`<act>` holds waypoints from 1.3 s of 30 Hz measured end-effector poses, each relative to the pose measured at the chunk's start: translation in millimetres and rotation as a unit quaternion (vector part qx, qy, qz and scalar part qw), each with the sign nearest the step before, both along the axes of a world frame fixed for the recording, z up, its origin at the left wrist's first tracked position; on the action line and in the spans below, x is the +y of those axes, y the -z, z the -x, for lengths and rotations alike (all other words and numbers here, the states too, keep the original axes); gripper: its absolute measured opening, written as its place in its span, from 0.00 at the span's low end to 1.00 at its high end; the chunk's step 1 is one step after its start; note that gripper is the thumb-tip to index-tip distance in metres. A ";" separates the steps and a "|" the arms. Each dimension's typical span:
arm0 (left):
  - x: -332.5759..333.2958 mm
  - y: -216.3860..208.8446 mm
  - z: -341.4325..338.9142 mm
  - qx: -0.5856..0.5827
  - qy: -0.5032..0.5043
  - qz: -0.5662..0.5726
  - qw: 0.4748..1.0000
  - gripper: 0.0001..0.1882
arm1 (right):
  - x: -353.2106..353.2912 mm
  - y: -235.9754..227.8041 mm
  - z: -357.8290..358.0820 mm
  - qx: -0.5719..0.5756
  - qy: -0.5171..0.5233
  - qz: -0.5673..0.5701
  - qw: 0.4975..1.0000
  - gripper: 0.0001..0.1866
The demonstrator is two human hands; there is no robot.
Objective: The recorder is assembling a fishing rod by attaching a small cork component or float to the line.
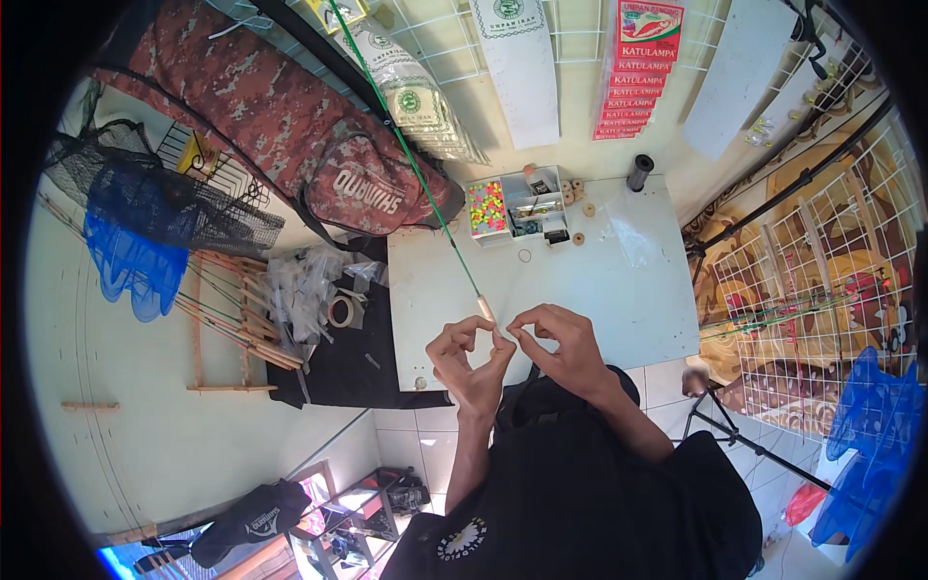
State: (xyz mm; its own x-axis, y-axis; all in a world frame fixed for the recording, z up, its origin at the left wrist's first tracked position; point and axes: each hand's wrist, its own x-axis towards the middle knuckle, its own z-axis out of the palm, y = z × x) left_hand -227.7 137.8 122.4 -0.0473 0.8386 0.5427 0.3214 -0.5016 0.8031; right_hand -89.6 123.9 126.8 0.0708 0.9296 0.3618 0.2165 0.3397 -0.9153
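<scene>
A thin green fishing rod [425,188] slants from the top of the view down to my hands over the table's near part. Its short, pale wood-coloured handle [485,307] ends at the fingertips of my left hand [471,367], which is closed in a pinch on it. Close beside that end, my right hand [563,346] is pinched too, thumb against forefinger. Whatever lies between those right fingertips is too small to make out. A small ring [525,256] lies on the white table [590,319] beyond my hands.
At the table's back stands a divided box [541,198] with bright beads and small parts. Cork-coloured rings [578,239] and a black cylinder [640,172] are nearby. On the left are a tape roll [342,310], plastic bags [304,280] and a camouflage bag [280,116]. A wire rack [822,290] stands right.
</scene>
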 end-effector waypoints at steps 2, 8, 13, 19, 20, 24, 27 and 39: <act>3.5 -0.7 6.7 -0.007 0.009 0.009 1.000 0.27 | 0.4 1.1 1.6 0.001 -0.016 0.069 0.998 0.04; 42.2 1.6 31.6 -0.074 0.143 0.100 0.982 0.18 | 17.7 23.4 10.8 0.189 -0.015 0.175 0.966 0.05; 106.2 -5.4 45.6 -0.069 0.075 0.133 0.986 0.21 | 31.0 20.5 20.6 0.329 -0.011 0.227 0.917 0.09; 152.2 -5.8 44.2 -0.122 0.232 0.220 0.939 0.25 | 36.5 15.2 31.7 0.326 0.008 0.242 0.914 0.10; 156.7 -3.5 45.2 -0.138 0.263 0.223 0.929 0.23 | 36.8 14.9 34.3 0.324 0.013 0.241 0.915 0.10; 162.9 2.6 53.5 -0.128 0.289 0.225 0.922 0.17 | 38.8 17.1 44.8 0.300 0.042 0.225 0.926 0.09; 165.6 6.8 57.4 -0.132 0.280 0.229 0.923 0.13 | 44.9 23.6 50.8 0.256 0.067 0.214 0.940 0.08; 150.7 -0.7 71.7 -0.124 0.264 0.237 0.927 0.11 | 69.7 57.4 85.0 0.148 0.178 0.080 0.970 0.06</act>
